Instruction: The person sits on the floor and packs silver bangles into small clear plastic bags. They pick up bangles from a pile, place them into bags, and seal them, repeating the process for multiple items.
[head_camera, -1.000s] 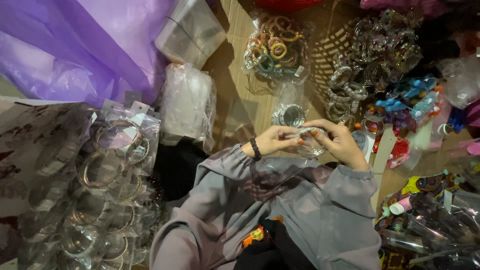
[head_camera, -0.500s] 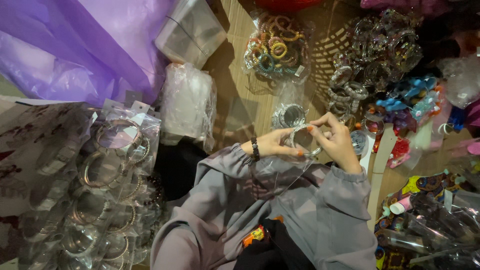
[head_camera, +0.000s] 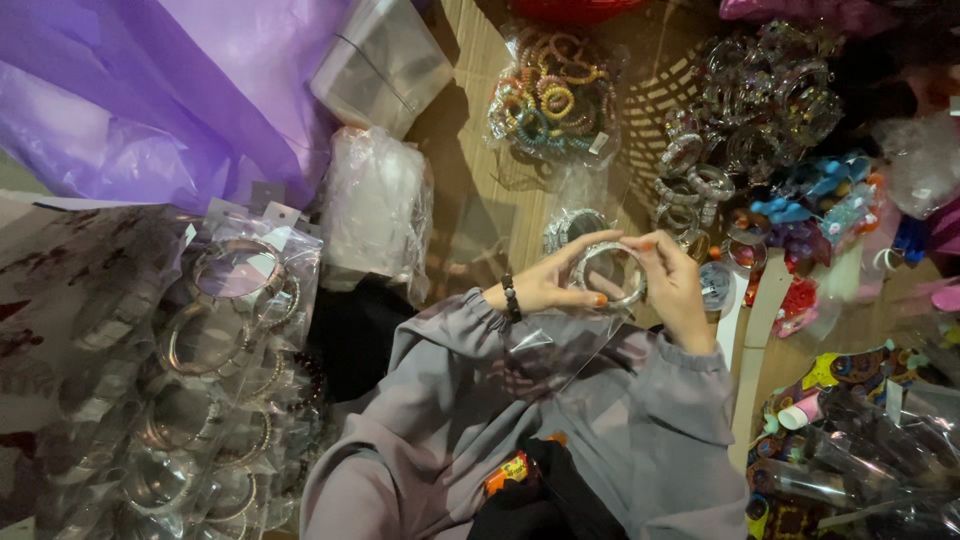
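Fingers (head_camera: 598, 298) of both hands pinch one sparkly bangle (head_camera: 607, 272) above an open clear sleeve (head_camera: 560, 345); bagged bangles (head_camera: 215, 340) stacked left, loose bangles (head_camera: 740, 110) still unbagged.

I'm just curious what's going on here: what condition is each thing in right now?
Bangle: held up between both hands, unbagged.
Left hand: gripping the bangle's left side.
Right hand: gripping its right side.
Clear bag: lying on the lap.
Bagged bangles: piled, packed.
Hair ties: bagged.
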